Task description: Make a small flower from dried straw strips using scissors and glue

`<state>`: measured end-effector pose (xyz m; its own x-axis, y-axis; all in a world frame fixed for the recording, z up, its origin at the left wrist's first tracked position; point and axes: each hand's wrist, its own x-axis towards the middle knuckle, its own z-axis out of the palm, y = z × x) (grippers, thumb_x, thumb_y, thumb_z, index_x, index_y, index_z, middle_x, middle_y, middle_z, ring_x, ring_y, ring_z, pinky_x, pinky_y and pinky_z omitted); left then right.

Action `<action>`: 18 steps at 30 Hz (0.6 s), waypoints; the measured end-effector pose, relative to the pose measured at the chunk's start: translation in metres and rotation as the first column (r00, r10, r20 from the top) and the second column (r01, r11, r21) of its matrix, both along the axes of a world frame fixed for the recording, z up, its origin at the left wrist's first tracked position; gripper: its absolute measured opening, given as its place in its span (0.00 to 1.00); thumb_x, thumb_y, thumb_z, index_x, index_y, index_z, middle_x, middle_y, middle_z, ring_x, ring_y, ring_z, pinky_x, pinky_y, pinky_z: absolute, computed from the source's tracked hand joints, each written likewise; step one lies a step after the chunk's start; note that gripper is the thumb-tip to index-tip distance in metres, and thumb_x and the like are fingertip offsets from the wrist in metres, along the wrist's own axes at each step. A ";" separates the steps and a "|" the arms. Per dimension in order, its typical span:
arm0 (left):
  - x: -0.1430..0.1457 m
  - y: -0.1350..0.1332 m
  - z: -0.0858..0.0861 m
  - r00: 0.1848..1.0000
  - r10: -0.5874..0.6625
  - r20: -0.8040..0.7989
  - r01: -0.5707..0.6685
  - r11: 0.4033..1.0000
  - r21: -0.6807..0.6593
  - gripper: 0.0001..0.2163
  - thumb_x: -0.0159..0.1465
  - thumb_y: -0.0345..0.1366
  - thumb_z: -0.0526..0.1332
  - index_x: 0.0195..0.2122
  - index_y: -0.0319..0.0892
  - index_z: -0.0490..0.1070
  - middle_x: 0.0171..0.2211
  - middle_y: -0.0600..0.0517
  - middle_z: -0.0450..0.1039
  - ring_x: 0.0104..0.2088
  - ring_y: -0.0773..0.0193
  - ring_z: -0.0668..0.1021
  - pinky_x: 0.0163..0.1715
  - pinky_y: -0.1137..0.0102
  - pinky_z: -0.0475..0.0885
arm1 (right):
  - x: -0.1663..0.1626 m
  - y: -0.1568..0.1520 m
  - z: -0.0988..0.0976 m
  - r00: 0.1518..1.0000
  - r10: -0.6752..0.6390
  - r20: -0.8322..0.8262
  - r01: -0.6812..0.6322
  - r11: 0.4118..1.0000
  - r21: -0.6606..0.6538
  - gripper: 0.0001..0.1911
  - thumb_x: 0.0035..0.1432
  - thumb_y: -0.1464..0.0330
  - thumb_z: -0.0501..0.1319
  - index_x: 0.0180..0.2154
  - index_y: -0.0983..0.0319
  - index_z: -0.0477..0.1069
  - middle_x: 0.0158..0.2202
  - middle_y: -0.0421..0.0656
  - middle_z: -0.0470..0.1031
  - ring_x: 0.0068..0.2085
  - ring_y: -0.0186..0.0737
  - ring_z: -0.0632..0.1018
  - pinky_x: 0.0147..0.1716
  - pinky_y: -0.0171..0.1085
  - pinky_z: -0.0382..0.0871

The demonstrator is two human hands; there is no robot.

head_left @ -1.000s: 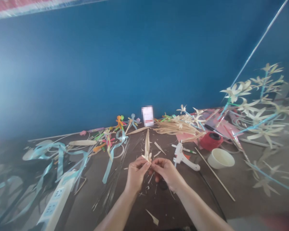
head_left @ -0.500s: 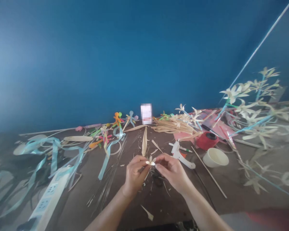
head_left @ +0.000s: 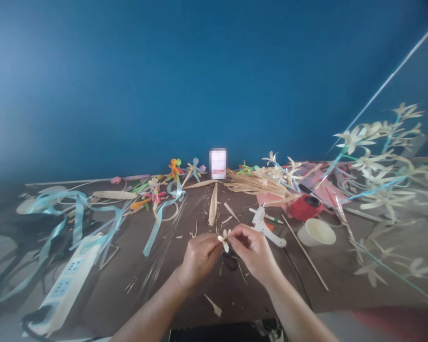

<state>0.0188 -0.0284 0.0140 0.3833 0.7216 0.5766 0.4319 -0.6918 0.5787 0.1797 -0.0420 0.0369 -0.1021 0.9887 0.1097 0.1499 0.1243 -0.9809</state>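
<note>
Both my hands meet over the middle of the brown table (head_left: pixel 185 304). My left hand (head_left: pixel 199 259) and my right hand (head_left: pixel 254 251) pinch a small pale leaf flower (head_left: pixel 224 236) between their fingertips, its petals spread upward. Under my hands lies a pair of dark scissors (head_left: pixel 230 260), partly hidden. A long pale leaf strip (head_left: pixel 213 210) lies just beyond the flower, and leaf scraps (head_left: pixel 214 306) are scattered near my wrists.
A white glue gun (head_left: pixel 266 227), a red spool (head_left: pixel 306 207) and a white cup (head_left: pixel 316 232) lie to the right. Stems of finished flowers (head_left: pixel 374 164) reach over the right side. Blue ribbon (head_left: pixel 78 213), a power strip (head_left: pixel 66 280) and thin wires (head_left: pixel 164 254) are on the left.
The small flower came away from the long leaf strip and is now held lower and nearer to me. The view tilted down slightly.
</note>
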 end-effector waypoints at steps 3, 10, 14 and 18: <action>-0.001 0.001 0.000 1.000 -0.024 -0.012 0.024 1.000 0.008 0.06 0.57 0.25 0.58 0.33 0.40 0.72 0.30 0.49 0.75 0.31 0.66 0.75 0.32 0.73 0.70 | -0.001 -0.001 -0.002 1.000 -0.006 -0.003 0.006 1.000 -0.021 0.06 0.54 0.70 0.57 0.27 0.63 0.69 0.25 0.39 0.67 0.27 0.32 0.68 0.24 0.30 0.59; -0.005 0.003 0.002 0.995 -0.082 -0.064 0.083 0.996 0.012 0.06 0.58 0.26 0.56 0.31 0.40 0.72 0.29 0.48 0.74 0.31 0.66 0.75 0.31 0.72 0.70 | -0.001 -0.002 -0.004 0.999 0.016 0.032 -0.015 0.999 -0.038 0.06 0.54 0.70 0.57 0.26 0.63 0.70 0.25 0.39 0.68 0.27 0.32 0.68 0.24 0.29 0.60; -0.008 0.004 0.003 0.990 -0.113 -0.083 0.111 0.993 -0.030 0.06 0.58 0.28 0.56 0.31 0.40 0.72 0.28 0.49 0.74 0.30 0.66 0.75 0.30 0.73 0.69 | 0.001 -0.002 -0.002 0.998 0.041 0.048 -0.038 0.997 -0.060 0.06 0.54 0.69 0.57 0.27 0.62 0.70 0.24 0.38 0.68 0.25 0.31 0.68 0.23 0.29 0.60; -0.012 0.004 -0.001 0.992 -0.100 -0.073 0.095 0.993 -0.075 0.06 0.59 0.30 0.56 0.29 0.40 0.72 0.27 0.49 0.74 0.29 0.66 0.76 0.30 0.73 0.69 | 0.000 -0.002 0.000 0.994 0.069 0.086 -0.064 0.996 -0.057 0.05 0.54 0.69 0.57 0.29 0.62 0.70 0.26 0.39 0.69 0.26 0.32 0.69 0.24 0.30 0.60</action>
<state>0.0064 -0.0241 0.0131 0.4948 0.7168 0.4912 0.4091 -0.6909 0.5961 0.1799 -0.0439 0.0369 -0.1747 0.9837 0.0438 0.2290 0.0838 -0.9698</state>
